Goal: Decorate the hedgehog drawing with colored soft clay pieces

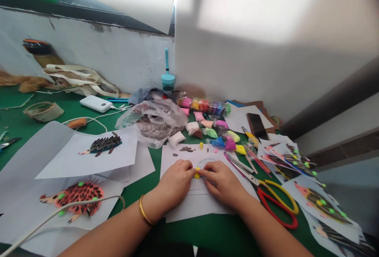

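My left hand (177, 182) and my right hand (222, 182) meet over a white sheet (174, 209) in front of me. Between their fingertips is a small piece of yellow clay (197, 173), which both hands pinch. Just behind it, partly covered by my right fingers, a rounded blue dotted drawing (207, 163) shows on the paper. Several dark seeds (186, 149) and a tiny yellow bit (201, 145) lie on the sheet's far part. A gold bangle circles my left wrist.
Scissors (278, 201) with red and yellow handles lie at the right, beside stacked hedgehog pictures (322, 201). Behind the sheet are coloured clay packets (211, 132) and a plastic bag of seeds (154, 124). More hedgehog pictures (79, 197) and a white cable are at the left.
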`<move>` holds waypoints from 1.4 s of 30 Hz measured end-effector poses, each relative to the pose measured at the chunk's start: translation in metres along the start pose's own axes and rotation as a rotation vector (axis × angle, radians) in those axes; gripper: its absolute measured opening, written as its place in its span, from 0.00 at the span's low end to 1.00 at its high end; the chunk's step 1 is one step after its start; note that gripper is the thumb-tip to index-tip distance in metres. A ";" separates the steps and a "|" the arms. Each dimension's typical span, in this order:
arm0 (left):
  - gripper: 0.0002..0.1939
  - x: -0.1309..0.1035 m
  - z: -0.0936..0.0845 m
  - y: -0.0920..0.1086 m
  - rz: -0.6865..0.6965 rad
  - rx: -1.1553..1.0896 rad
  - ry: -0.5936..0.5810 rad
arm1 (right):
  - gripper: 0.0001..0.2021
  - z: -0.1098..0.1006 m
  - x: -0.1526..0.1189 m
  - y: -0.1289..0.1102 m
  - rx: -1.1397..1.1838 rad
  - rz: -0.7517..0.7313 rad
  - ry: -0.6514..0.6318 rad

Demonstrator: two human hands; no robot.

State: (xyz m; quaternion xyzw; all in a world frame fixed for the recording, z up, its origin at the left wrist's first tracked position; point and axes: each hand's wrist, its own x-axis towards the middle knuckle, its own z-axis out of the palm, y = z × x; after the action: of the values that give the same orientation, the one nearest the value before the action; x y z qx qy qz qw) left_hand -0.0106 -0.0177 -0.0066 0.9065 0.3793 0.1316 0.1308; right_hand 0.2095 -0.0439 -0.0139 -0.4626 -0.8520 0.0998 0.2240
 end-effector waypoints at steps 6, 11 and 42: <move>0.15 0.001 -0.002 -0.001 0.006 -0.029 0.016 | 0.15 0.002 0.004 -0.004 -0.020 0.046 -0.009; 0.17 0.001 -0.001 0.001 -0.009 -0.024 0.019 | 0.15 0.000 0.003 -0.003 -0.007 0.049 -0.015; 0.18 0.002 0.004 -0.002 -0.035 -0.034 0.034 | 0.16 0.004 0.003 -0.003 0.012 0.098 -0.007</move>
State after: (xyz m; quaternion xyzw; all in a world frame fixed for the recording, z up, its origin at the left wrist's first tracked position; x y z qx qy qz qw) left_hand -0.0090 -0.0154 -0.0107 0.8950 0.3951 0.1511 0.1418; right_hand 0.2037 -0.0429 -0.0151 -0.5019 -0.8285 0.1175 0.2187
